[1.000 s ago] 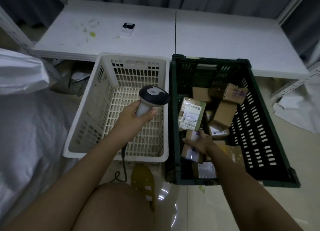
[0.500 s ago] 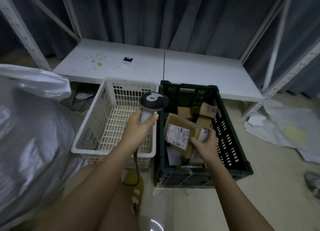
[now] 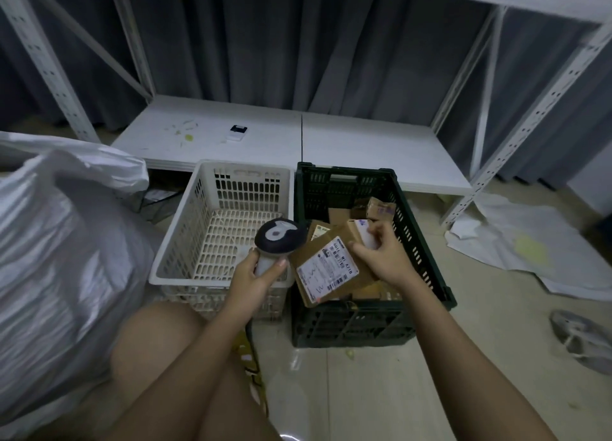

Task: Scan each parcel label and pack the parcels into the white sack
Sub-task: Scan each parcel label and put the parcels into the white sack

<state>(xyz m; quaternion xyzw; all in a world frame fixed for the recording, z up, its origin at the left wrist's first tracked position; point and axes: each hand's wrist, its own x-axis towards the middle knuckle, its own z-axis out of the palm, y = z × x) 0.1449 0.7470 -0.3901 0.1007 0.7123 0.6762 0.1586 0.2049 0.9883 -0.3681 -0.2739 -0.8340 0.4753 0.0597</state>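
The left hand (image 3: 256,276) is wrapped round the pale handle of a barcode scanner (image 3: 280,240), whose dark head sits over the near right corner of the white basket (image 3: 185,242). The right hand (image 3: 384,258) grasps a cardboard parcel (image 3: 331,268) by its far edge, holding it tilted above the near left corner of the dark green crate (image 3: 427,258), its white label (image 3: 326,270) facing up just beside the scanner head. More cardboard parcels (image 3: 374,209) lie inside the crate. The white sack (image 3: 56,258) bulges on the floor at the left, beside the basket. A small handheld device (image 3: 237,132) rests on the low white shelf board (image 3: 364,149) behind both containers.
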